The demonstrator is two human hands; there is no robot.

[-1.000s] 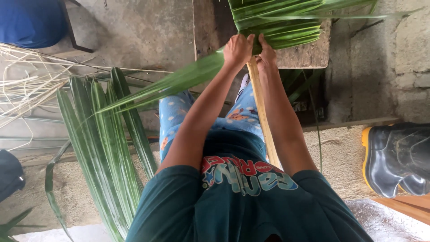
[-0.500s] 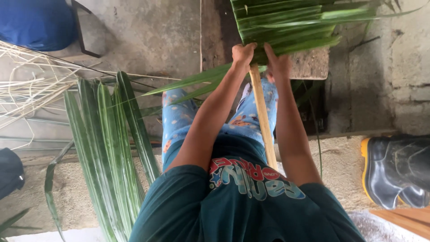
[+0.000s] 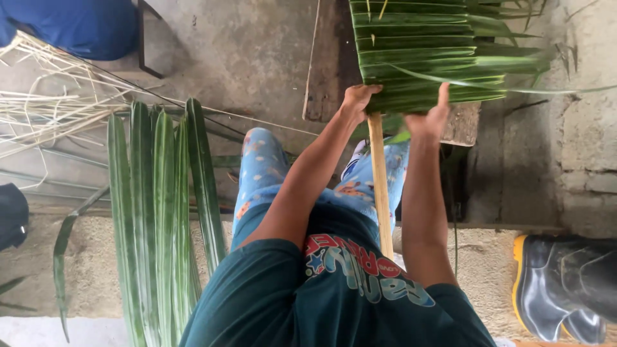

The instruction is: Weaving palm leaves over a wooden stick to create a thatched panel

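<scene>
there were two hands, the left hand (image 3: 358, 99) and right hand (image 3: 432, 119), one woven leaf mat (image 3: 430, 58), one wooden stick (image 3: 380, 186), one rubber boot (image 3: 562, 286) and one blue chair (image 3: 77, 26).

We list: loose green palm leaves (image 3: 157, 212) on the concrete floor (image 3: 238, 45); dry pale strips (image 3: 51, 109) beside them; a blue seat (image 3: 77, 26); black rubber boots (image 3: 565, 286), yellow-edged.
</scene>
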